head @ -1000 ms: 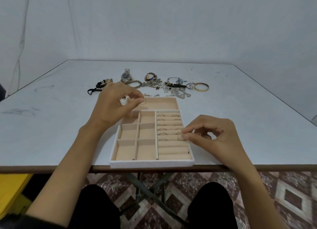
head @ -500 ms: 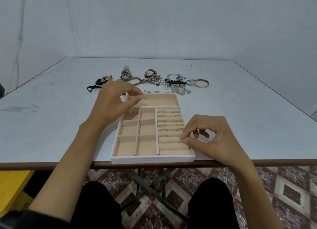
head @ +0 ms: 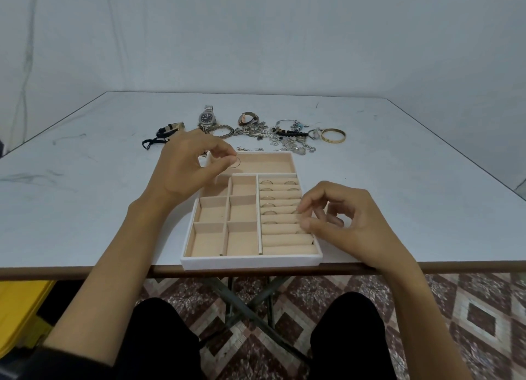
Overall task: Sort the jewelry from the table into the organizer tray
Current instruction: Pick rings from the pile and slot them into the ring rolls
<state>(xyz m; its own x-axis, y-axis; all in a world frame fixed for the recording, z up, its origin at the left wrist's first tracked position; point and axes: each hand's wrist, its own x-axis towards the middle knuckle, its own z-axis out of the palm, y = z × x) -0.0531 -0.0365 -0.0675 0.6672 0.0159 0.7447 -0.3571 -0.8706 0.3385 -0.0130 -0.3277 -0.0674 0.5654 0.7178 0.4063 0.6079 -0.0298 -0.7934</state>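
Observation:
A white organizer tray with a beige lining sits at the table's near edge. Its right side has ring rolls with several rings tucked in. My left hand hovers over the tray's far left corner and pinches a thin ring between thumb and forefinger. My right hand rests at the right end of the ring rolls, thumb and forefinger pressed together at a slot; whether a ring is between them is hidden. Loose jewelry lies in a row behind the tray.
Behind the tray lie a silver watch, a second watch, a black cord bracelet, chains, a bead bracelet and a gold bangle. The tray's left compartments hold nothing. A yellow object stands below left.
My right hand slid a little down the ring rolls, its fingertips staying pinched at the right end. My left hand kept the thin ring over the tray's far left corner.

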